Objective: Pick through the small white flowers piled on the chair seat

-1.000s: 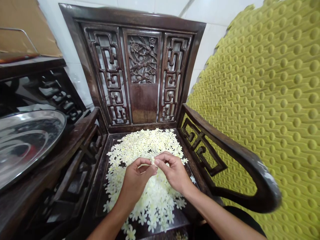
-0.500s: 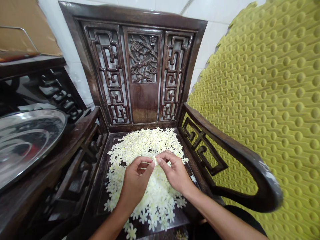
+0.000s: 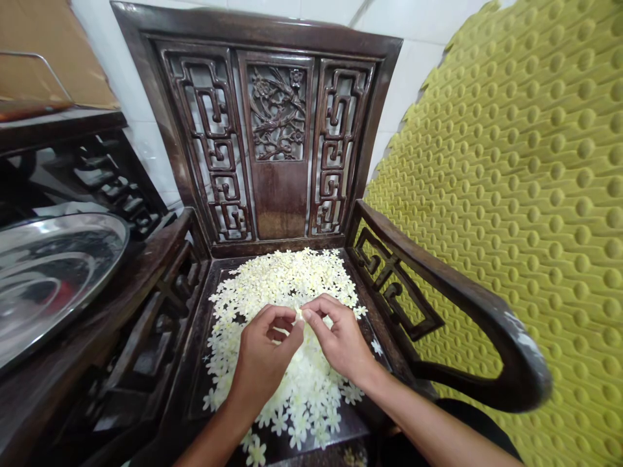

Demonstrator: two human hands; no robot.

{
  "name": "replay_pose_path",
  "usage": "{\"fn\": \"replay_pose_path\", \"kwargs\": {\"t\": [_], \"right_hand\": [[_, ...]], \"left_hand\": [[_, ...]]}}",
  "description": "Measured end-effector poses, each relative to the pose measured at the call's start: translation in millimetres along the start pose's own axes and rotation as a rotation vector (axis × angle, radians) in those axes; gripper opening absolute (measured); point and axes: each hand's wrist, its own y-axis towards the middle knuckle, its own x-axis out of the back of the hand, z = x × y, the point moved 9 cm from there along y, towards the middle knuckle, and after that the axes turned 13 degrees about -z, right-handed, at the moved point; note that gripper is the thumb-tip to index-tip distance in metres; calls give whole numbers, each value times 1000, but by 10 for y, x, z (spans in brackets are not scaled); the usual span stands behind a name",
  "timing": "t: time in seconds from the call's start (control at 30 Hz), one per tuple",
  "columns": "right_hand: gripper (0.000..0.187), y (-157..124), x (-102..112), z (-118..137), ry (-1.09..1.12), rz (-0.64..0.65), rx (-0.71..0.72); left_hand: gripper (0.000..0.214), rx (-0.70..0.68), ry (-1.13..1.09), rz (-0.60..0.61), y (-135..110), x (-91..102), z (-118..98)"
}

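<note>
My left hand and my right hand meet over the chair seat. A small white flower is pinched between thumb and forefinger of both hands, largely covered by the fingertips. Below and around them lies a wide heap of loose white, yellow-centred flowers. Some of the heap is hidden behind my hands and forearms. Both hands have their fingers closed in a pinch, with the fingertips nearly touching.
The dark carved wooden chair has a right armrest and a left armrest. On the left a shiny round metal tray overlaps the armrest. A yellow studded mat stands upright at the right. White tiles form the wall behind.
The fingertips have shifted slightly around the small flower, with the left thumb a little further right. Both hands otherwise stay in almost the same place.
</note>
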Motion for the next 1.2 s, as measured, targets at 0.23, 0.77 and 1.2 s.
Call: {"fn": "replay_pose_path", "kwargs": {"t": [0.23, 0.77, 1.2], "right_hand": [[18, 14, 1, -12, 17, 27, -29], [17, 51, -31, -105, 150, 79, -125], [14, -23, -57, -68, 75, 95, -78]], "left_hand": [[10, 5, -46, 65, 5, -23, 28], [7, 44, -136, 102, 36, -37, -16], [11, -49, 27, 84, 33, -10, -24]]}}
